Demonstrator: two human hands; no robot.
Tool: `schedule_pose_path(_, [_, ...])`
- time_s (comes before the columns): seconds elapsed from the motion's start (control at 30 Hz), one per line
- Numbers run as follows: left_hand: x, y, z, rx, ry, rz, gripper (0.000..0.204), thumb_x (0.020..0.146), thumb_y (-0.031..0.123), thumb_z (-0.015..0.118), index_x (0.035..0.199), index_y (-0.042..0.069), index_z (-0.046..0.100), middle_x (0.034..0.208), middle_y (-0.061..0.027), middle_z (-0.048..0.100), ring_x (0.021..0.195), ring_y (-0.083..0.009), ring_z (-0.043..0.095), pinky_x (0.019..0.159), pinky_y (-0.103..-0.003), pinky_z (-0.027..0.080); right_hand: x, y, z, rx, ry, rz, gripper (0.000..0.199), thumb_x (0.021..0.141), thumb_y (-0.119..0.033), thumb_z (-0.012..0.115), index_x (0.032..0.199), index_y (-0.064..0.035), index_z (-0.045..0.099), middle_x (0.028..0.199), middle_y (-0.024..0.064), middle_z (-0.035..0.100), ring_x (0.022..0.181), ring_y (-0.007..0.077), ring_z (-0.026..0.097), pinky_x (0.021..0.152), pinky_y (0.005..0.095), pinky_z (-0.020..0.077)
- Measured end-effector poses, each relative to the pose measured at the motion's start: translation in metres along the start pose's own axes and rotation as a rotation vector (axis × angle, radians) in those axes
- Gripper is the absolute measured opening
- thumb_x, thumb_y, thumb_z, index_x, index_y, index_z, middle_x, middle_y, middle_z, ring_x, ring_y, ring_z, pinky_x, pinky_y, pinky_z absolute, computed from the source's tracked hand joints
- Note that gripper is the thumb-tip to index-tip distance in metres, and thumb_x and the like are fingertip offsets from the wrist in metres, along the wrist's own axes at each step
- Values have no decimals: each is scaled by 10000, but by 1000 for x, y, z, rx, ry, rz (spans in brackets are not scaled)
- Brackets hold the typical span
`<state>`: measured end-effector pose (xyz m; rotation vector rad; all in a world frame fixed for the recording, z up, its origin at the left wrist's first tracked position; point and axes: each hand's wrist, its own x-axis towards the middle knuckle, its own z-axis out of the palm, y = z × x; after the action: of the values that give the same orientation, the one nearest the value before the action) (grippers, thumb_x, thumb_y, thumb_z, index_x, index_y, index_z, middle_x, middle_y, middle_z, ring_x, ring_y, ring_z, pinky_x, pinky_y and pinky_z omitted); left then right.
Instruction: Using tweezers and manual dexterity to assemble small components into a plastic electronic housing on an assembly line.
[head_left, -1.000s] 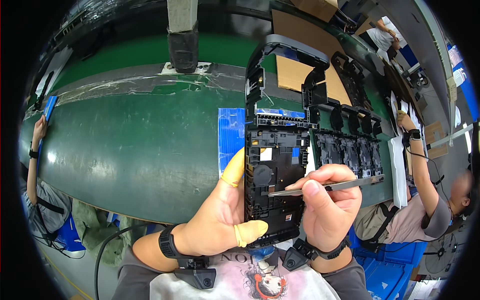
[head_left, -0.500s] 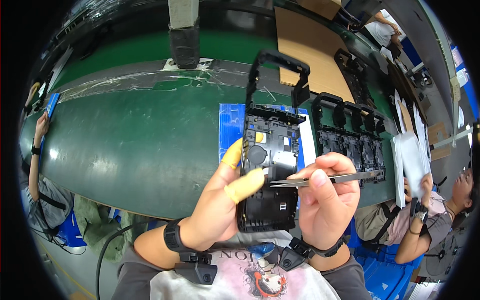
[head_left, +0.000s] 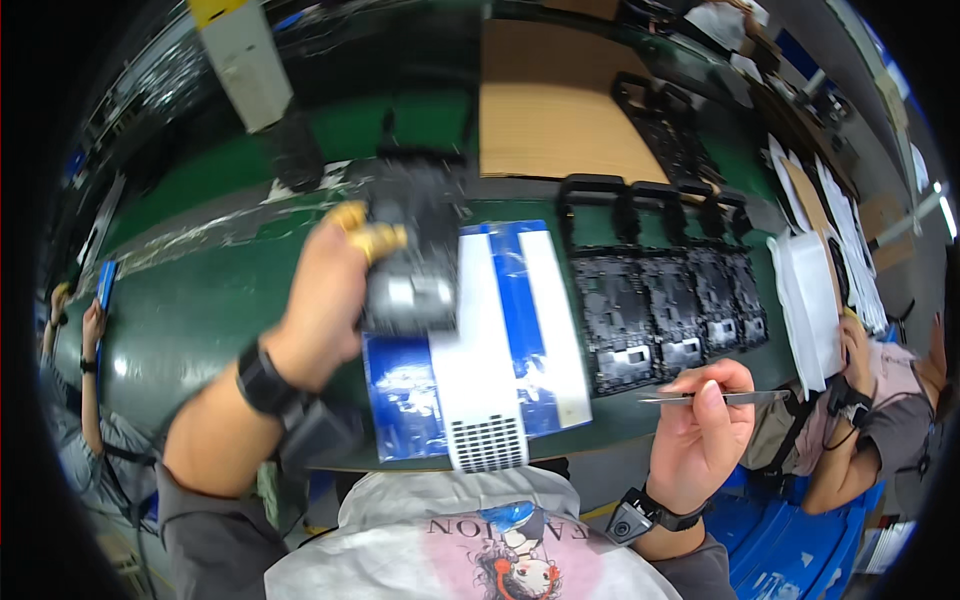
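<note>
Left hand is stretched out over the green table, fingers closed around a black frame part with a pale patch on it; the part is motion-blurred, so detail is hard to make out, but it seems to sit above the top left corner of the blue and white sheet. Yellow finger covers show on the thumb and a fingertip of that hand. Right hand sits low at the table's near edge, thumb and fingers pinched on thin metal tweezers that lie roughly level, tip pointing left. A row of black frames lies flat on the table just right of the sheet, overlapping each other. Brown cardboard lies behind them. White papers stack to the right, near another person's hand. A black wristband is on the left wrist.
</note>
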<state>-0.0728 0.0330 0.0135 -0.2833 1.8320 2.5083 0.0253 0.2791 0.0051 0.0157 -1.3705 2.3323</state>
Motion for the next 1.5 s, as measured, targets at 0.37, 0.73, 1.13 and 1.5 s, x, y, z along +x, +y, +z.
schedule_pose_path(0.37, [188,12,11,1255,513,767,360,716,256,579,892,-57,548,862,-231,557,916,-323,497,780,-392,393,-14,-33,-59,-79,214,-110,139,746,-26,528,869,4,472,684,142,563,472,79,399,460,173,341])
schedule_pose_path(0.73, [17,-50,109,1347,-552,371,373,688,278,596,537,-59,543,532,-220,502,527,-347,513,530,-381,424,-5,-19,-31,-37,97,-147,132,758,-38,519,872,11,474,699,144,563,472,77,389,456,176,336])
schedule_pose_path(1.13, [38,6,41,122,-389,44,36,716,56,508,727,21,508,749,-68,539,638,-140,534,571,-259,458,-21,5,1,-84,35,-1,129,754,-13,524,871,10,478,702,99,558,521,64,437,469,177,343])
schedule_pose_path(1.5, [-59,15,-40,-292,-123,-70,242,794,108,465,1006,-8,477,847,-66,552,769,-117,545,685,-243,460,-30,53,34,-340,-258,352,131,726,51,553,849,38,510,743,62,556,648,76,536,556,173,433])
